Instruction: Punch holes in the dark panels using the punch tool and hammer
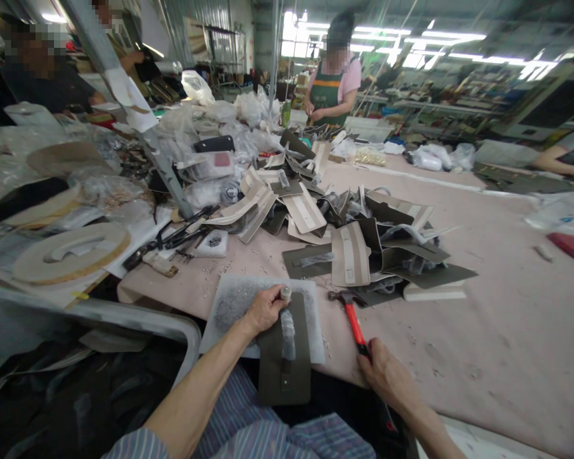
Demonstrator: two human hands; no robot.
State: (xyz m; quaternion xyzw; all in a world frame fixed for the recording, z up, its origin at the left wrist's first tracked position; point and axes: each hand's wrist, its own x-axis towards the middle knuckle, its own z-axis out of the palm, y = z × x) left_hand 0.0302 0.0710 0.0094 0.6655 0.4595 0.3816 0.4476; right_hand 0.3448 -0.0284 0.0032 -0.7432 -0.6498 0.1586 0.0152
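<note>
My left hand (265, 310) is closed round a small whitish cylindrical punch (286, 294), held upright over a dark olive cut piece (284, 363) with a strap down its middle. That piece lies on a worn white pad (229, 306) at the near table edge. My right hand (385, 376) grips the red handle of a hammer (353, 320), whose metal head rests on the table to the right of the pad.
A heap of olive and beige cut pieces (363, 248) fills the middle of the pink-covered table (497, 331). Pliers and hand tools (186, 236), round boards and plastic bags crowd the left. Other people work at the far end and the left.
</note>
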